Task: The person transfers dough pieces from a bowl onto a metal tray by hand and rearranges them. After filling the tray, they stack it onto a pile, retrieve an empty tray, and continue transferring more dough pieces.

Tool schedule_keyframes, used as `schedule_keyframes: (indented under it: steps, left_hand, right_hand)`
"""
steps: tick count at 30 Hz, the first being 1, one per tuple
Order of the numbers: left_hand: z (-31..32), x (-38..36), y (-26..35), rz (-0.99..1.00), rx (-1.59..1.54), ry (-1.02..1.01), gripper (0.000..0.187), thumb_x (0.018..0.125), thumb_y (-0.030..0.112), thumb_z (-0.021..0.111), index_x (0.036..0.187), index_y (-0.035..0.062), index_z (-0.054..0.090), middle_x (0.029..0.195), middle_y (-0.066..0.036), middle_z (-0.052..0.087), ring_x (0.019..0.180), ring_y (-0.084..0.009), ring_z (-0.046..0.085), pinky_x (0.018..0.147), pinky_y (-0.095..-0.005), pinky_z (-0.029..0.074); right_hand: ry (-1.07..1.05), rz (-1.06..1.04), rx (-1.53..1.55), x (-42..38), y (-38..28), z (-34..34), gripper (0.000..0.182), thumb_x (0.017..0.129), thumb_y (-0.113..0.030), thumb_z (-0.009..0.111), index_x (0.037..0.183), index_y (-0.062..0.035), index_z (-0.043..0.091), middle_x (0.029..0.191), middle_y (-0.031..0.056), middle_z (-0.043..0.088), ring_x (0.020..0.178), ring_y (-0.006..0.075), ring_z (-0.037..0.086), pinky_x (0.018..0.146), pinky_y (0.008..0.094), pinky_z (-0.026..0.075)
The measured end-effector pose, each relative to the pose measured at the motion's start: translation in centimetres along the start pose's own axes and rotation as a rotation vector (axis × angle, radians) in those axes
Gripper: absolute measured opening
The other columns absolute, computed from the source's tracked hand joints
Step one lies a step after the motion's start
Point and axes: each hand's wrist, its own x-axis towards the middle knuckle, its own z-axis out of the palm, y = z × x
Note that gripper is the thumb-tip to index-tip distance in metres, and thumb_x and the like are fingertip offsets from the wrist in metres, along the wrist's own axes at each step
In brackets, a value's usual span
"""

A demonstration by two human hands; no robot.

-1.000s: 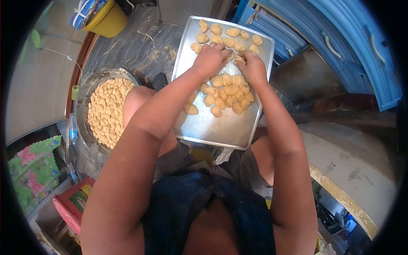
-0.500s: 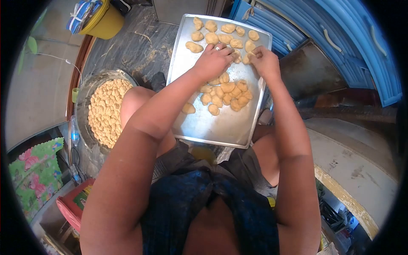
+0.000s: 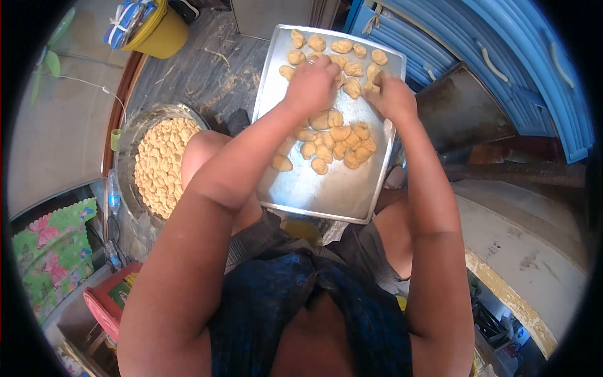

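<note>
A shallow metal baking tray (image 3: pixel 314 195) lies across my lap, holding lumps of yellowish dough. Spaced-out lumps (image 3: pixel 342 46) sit in rough rows at its far end, and a tight cluster of dough lumps (image 3: pixel 342 141) rests nearer the middle. My left hand (image 3: pixel 312 87) is over the left part of the rows, fingers curled down and slightly blurred; what is under them is hidden. At the tray's right edge, my right hand (image 3: pixel 394 99) has its fingers pinched at a dough lump (image 3: pixel 372 74). One lone lump (image 3: pixel 282 163) lies at the left.
A wide basin (image 3: pixel 129 182) full of small dough pieces (image 3: pixel 164 166) stands on the floor at my left. Beyond it is a yellow bucket (image 3: pixel 166 31) with a tied blue bundle. Blue louvred doors (image 3: pixel 440 38) and a dark board (image 3: pixel 468 103) are on the right.
My left hand has moved left, away from the lumps near the right hand, uncovering some of them. My right hand stays near the tray's right edge. The view has shifted slightly.
</note>
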Motion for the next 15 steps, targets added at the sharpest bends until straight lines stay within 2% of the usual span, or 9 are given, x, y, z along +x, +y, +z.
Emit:
schedule_keyframes:
  steps: [2, 3, 4, 5, 7, 10, 13, 15]
  left_hand:
    - [-1.3, 0.5, -1.3, -0.122, 0.054, 0.059, 0.009, 0.073, 0.011, 0.060, 0.081, 0.0055, 0.058, 0.084, -0.012, 0.056, 0.084, -0.0326, 0.056, 0.073, -0.0409, 0.045]
    - [-2.3, 0.6, -1.8, -0.193, 0.098, 0.026, 0.012, 0.073, 0.014, 0.060, 0.080, 0.0050, 0.058, 0.084, -0.013, 0.057, 0.084, -0.0328, 0.056, 0.072, -0.0413, 0.045]
    - [-3.3, 0.8, -2.2, -0.187, 0.104, 0.021, 0.012, 0.073, 0.014, 0.060, 0.080, 0.0050, 0.058, 0.084, -0.013, 0.057, 0.084, -0.0328, 0.056, 0.072, -0.0413, 0.045]
    - [-4.3, 0.9, -2.7, -0.321, 0.135, -0.183, 0.015, 0.074, 0.014, 0.059, 0.086, 0.0054, 0.060, 0.091, -0.013, 0.059, 0.088, -0.0324, 0.058, 0.075, -0.0411, 0.047]
    - [-5.7, 1.3, -3.6, -0.549, 0.230, -0.563, 0.029, 0.076, 0.017, 0.057, 0.103, 0.0080, 0.061, 0.102, -0.014, 0.063, 0.096, -0.0307, 0.061, 0.080, -0.0399, 0.049]
    - [-6.7, 0.7, -3.2, -0.606, 0.253, -0.583, 0.034, 0.078, 0.018, 0.057, 0.111, 0.0094, 0.057, 0.100, -0.014, 0.064, 0.095, -0.0302, 0.061, 0.079, -0.0400, 0.049]
    - [-5.9, 0.2, -3.7, -0.558, 0.273, -0.562, 0.038, 0.078, 0.020, 0.058, 0.113, 0.0082, 0.055, 0.099, -0.014, 0.064, 0.093, -0.0303, 0.062, 0.078, -0.0405, 0.049]
    - [-4.7, -0.1, -4.3, -0.576, 0.265, -0.506, 0.036, 0.076, 0.023, 0.061, 0.108, 0.0075, 0.054, 0.096, -0.014, 0.064, 0.092, -0.0312, 0.061, 0.077, -0.0418, 0.049]
  right_hand:
    - [0.250, -0.102, 0.085, 0.3, -0.3, 0.4, 0.037, 0.078, -0.031, 0.064, 0.110, -0.0108, 0.059, 0.111, 0.0107, 0.057, 0.103, 0.0282, 0.055, 0.088, 0.0376, 0.043]
    - [0.252, -0.099, 0.093, 1.0, -0.2, 1.2, 0.037, 0.078, -0.031, 0.064, 0.110, -0.0108, 0.059, 0.111, 0.0107, 0.057, 0.103, 0.0282, 0.055, 0.088, 0.0376, 0.043]
    - [0.383, -0.261, 0.103, 1.9, 0.0, 2.3, 0.033, 0.078, -0.027, 0.063, 0.108, -0.0118, 0.060, 0.110, 0.0108, 0.057, 0.103, 0.0280, 0.054, 0.089, 0.0373, 0.042]
    - [0.515, -0.423, 0.112, 2.4, -0.2, 2.9, 0.029, 0.079, -0.024, 0.062, 0.106, -0.0128, 0.062, 0.109, 0.0108, 0.057, 0.104, 0.0278, 0.053, 0.089, 0.0370, 0.041]
    - [0.523, -0.401, 0.084, 2.8, -0.6, 3.8, 0.028, 0.079, -0.021, 0.061, 0.106, -0.0140, 0.062, 0.108, 0.0099, 0.057, 0.104, 0.0274, 0.052, 0.091, 0.0375, 0.040]
    - [0.494, -0.338, 0.037, 3.2, -0.8, 4.0, 0.027, 0.079, -0.018, 0.060, 0.106, -0.0155, 0.062, 0.107, 0.0089, 0.057, 0.103, 0.0268, 0.052, 0.092, 0.0383, 0.037]
    - [0.438, -0.275, 0.033, 3.5, -0.6, 3.5, 0.027, 0.078, -0.017, 0.060, 0.106, -0.0154, 0.063, 0.108, 0.0084, 0.057, 0.103, 0.0267, 0.052, 0.090, 0.0388, 0.037]
    - [0.415, -0.257, 0.042, 3.4, -0.6, 3.2, 0.028, 0.078, -0.017, 0.060, 0.105, -0.0151, 0.062, 0.108, 0.0081, 0.056, 0.103, 0.0267, 0.052, 0.089, 0.0388, 0.038]
